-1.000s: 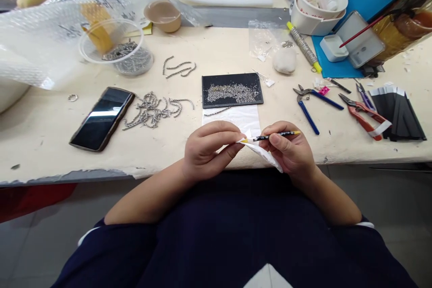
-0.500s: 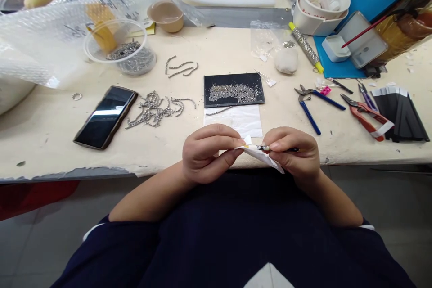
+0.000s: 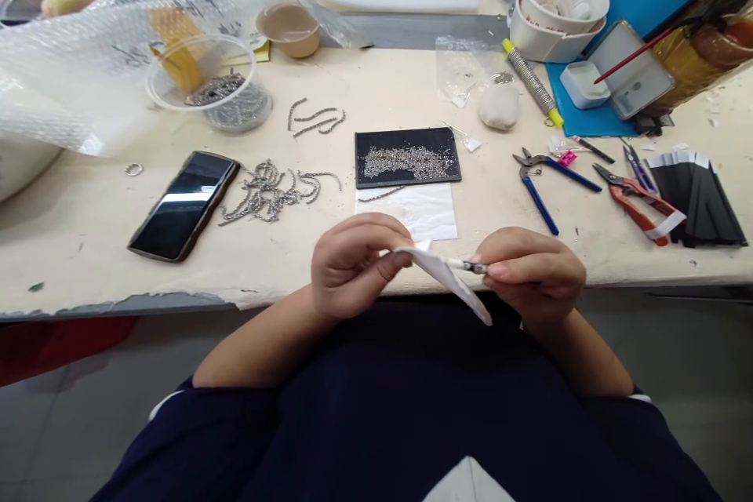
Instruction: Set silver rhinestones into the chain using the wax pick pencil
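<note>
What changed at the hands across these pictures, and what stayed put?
The right hand moved rightward, drawing the black pen-like tool back from the folded white paper that the left hand pinches. The black beaded tray and loose chains stayed put.

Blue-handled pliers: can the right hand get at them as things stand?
Probably yes: the blue-handled pliers lie just ahead of the right hand with nothing between, though that hand pinches a slim pen-like tool.
</note>
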Demonstrator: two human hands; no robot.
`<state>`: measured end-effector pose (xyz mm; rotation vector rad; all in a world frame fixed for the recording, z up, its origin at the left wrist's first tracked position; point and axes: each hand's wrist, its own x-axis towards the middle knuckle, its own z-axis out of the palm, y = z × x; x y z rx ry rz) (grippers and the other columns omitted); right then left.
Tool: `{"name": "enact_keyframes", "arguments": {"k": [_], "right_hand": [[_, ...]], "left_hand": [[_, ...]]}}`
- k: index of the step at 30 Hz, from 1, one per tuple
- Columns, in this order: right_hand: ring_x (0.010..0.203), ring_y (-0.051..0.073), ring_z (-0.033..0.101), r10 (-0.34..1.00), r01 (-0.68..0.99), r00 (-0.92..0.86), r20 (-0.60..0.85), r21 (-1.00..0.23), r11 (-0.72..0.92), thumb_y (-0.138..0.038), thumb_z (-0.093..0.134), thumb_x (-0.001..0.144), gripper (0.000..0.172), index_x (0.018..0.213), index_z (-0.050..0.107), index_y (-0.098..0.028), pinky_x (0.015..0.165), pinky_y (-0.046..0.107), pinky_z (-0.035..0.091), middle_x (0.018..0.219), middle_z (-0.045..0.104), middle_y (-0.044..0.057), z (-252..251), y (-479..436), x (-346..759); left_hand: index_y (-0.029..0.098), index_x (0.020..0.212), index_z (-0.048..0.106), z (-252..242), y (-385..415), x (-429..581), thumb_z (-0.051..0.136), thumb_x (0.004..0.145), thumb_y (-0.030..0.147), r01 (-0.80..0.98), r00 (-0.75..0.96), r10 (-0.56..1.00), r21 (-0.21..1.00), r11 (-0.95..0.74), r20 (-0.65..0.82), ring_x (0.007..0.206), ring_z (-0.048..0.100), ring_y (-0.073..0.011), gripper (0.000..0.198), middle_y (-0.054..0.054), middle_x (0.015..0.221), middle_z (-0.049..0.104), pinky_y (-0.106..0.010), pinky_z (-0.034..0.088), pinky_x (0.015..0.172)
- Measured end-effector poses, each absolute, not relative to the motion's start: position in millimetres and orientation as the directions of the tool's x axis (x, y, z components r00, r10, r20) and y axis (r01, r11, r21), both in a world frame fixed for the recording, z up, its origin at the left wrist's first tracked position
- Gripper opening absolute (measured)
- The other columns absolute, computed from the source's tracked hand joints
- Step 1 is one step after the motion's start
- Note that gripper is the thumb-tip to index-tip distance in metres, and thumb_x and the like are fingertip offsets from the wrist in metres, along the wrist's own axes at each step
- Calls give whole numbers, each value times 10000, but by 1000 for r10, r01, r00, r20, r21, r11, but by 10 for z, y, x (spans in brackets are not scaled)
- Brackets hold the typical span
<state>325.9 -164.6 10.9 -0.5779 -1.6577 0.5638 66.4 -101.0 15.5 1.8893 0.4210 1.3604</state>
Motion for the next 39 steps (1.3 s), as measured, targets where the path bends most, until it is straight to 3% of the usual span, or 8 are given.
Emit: {"name": "enact_keyframes", "arguments": {"k": [3,7,15,26,34,39], "right_hand": [[804,177,842,718,-17,3,696,-718,696,-82,865,927,417,1289,873,-289,699,272,712,990,882,49,43,-1671,3266],[789,169,844,798,-162,88,596,-782,602,-127,881,946,307,1217,894,-271,703,273,721,947,882,40,4,-1677,3201],[768,169,823,855,-231,3,518,-832,505,-171,906,938,260,1178,907,-271,664,264,684,894,871,45,59,-1689,3136],[842,157,819,876,-219,-64,478,-863,455,-71,901,900,359,1171,910,-306,753,259,671,960,873,39,144,-1664,3079],[857,176,830,819,-94,-108,563,-826,556,-58,868,914,387,1219,884,-295,768,279,690,997,878,50,155,-1661,3075],[856,185,824,628,102,-223,745,-623,775,-39,810,927,345,1244,843,-172,753,283,701,1001,862,111,196,-1636,3158]], "left_hand": [[258,1183,822,118,-964,584,772,1017,159,-159,334,638,709,-687,694,808,799,-149,200,-40,932,816,-207,661,697],[239,1145,856,184,-918,523,787,1009,175,-133,439,565,673,-728,698,816,832,-179,165,-69,971,859,-227,693,715],[240,1301,817,179,-936,588,783,1002,100,-87,469,500,602,-794,728,988,850,-147,332,-74,1121,868,-172,690,876],[211,1269,809,180,-950,642,755,1040,187,-96,494,483,598,-796,723,965,847,-163,237,-96,1095,861,-187,684,806],[193,1084,800,266,-983,661,798,1002,154,-71,477,544,647,-759,690,883,821,-149,91,-66,969,843,-200,675,807],[197,1035,798,301,-1004,686,810,1007,194,-131,484,606,737,-663,631,838,823,-154,30,-72,933,843,-189,647,711]]}}
